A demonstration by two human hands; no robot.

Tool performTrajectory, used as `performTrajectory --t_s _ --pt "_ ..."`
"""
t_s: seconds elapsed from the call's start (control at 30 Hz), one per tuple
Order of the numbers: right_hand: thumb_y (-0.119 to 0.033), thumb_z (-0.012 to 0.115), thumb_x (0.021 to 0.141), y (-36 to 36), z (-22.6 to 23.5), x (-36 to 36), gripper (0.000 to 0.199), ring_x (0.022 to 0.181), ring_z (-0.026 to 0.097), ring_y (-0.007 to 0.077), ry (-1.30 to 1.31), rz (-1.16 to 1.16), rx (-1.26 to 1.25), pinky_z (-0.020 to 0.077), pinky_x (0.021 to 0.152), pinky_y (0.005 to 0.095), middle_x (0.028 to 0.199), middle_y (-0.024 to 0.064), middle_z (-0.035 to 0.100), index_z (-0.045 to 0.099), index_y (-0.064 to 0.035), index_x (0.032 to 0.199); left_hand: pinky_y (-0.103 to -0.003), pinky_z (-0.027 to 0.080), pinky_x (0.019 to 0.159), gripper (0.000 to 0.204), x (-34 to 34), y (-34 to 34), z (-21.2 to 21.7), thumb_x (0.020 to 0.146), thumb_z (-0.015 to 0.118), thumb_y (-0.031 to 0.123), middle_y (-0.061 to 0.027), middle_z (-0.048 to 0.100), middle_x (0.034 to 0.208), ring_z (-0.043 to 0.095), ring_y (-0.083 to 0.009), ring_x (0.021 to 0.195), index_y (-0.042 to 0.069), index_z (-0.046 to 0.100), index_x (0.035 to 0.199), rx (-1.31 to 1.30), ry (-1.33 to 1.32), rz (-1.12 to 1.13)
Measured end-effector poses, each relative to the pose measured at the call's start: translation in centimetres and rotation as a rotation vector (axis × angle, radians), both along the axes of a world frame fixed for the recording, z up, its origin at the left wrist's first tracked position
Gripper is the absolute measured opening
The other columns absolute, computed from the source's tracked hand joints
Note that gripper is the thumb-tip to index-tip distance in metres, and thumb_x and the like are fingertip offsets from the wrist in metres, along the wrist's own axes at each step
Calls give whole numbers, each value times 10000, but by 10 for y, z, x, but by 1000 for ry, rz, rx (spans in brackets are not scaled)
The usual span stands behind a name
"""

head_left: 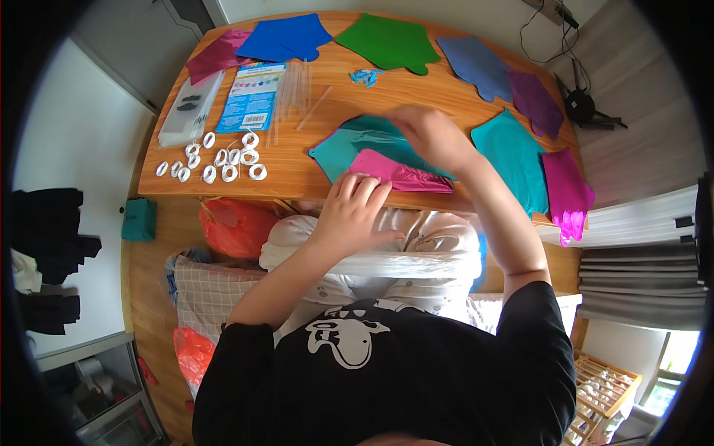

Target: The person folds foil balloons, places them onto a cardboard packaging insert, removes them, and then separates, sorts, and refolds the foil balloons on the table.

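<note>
A flat pink foil balloon (405, 172) lies on a teal foil balloon (349, 141) near the front edge of the wooden table (297, 175). My left hand (355, 208) rests its fingertips on the pink balloon's near end. My right hand (431, 137) is higher up, over the teal balloon, fingers curled down onto the foil; whether it pinches it I cannot tell.
More flat foil balloons ring the table: magenta (216, 56), blue (286, 37), green (387, 41), slate blue (476, 67), purple (535, 100), teal (517, 156), pink (567, 192). Several white ribbon rolls (223, 157), a printed card (253, 97), clear straws (294, 93) and a plastic bag (190, 108) lie left.
</note>
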State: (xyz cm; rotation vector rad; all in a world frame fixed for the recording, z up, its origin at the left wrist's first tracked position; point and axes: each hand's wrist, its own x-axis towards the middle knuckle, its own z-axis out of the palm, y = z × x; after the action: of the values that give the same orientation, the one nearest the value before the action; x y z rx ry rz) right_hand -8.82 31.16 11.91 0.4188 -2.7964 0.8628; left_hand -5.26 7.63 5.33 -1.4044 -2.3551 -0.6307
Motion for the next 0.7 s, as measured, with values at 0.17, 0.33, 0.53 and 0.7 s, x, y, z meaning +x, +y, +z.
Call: performTrajectory --t_s 0.17,0.33,0.53,0.7 --pt "-126 646 856 -9 -17 40 352 977 685 297 357 236 265 573 841 387 1057 96 723 693 -57 1198 -484 446 1001 837 -2 -5 3 748 713 717 -98 588 1140 545 -298 1109 52 622 1248 -28 59 8" --pt "-158 668 807 -18 -36 54 387 961 684 260 421 259 321 581 815 365 1051 62 706 704 -81 1184 -467 453 956 801 -3 -7 3 776 691 713 -96 588 1141 560 -289 1085 50 629 1223 -20 30 -6" --pt "-161 687 791 -17 -48 53 357 924 687 248 394 239 303 580 788 371 1026 59 694 712 -82 1138 -484 450 991 820 -3 -13 -1 832 587 750 -110 586 1192 563 -323 1102 56 633 1266 -15 -14 -17" --pt "-181 730 773 -24 -45 57 351 922 695 232 362 203 361 575 776 365 1067 51 701 720 -82 1110 -442 489 914 722 -8 -18 4 832 649 683 -102 590 1093 573 -290 998 51 651 1182 2 -11 -73"
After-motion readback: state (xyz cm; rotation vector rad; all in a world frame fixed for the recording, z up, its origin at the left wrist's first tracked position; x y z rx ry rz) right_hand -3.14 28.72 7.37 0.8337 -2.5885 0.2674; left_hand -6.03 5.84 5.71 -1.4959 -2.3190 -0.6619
